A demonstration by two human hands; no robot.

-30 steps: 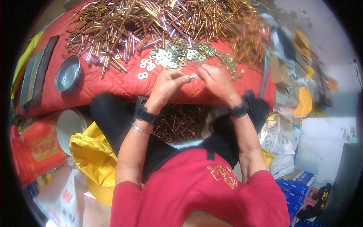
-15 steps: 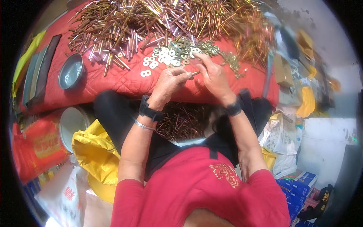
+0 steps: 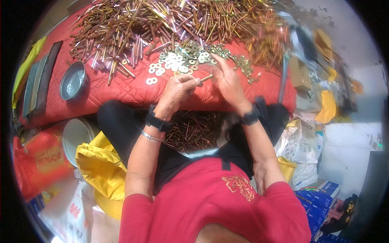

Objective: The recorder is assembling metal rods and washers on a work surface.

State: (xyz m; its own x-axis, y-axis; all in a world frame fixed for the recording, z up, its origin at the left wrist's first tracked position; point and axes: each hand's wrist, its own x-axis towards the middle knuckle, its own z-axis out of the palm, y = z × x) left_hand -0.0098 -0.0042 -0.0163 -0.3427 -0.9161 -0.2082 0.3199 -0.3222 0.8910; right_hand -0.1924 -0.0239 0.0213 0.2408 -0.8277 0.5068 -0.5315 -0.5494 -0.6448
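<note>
My left hand (image 3: 178, 90) pinches a small brass-coloured bolt (image 3: 206, 78) between thumb and fingers, its end pointing right toward my other hand. A thicker piece, perhaps a nut, shows at that end. My right hand (image 3: 230, 86) is beside this end, index finger stretched forward and thumb apart from it; whether it touches the bolt is hard to see. Just beyond my hands lie many flat washers (image 3: 176, 61) in a loose spread. Small gold nuts (image 3: 242, 64) lie to their right. A big heap of metal rods or bolts (image 3: 162, 28) covers the far side.
Red quilted cloth (image 3: 133, 87) covers the work surface. A grey metal bowl (image 3: 73, 81) sits at its left. More rods (image 3: 192, 131) fill a container between my legs. A yellow bag (image 3: 101, 160) lies at left, blue boxes (image 3: 318, 202) at lower right.
The bolt now shows a thicker piece at its right end and tilts up slightly. My right thumb has shifted beside that end. The whole view has moved slightly.
</note>
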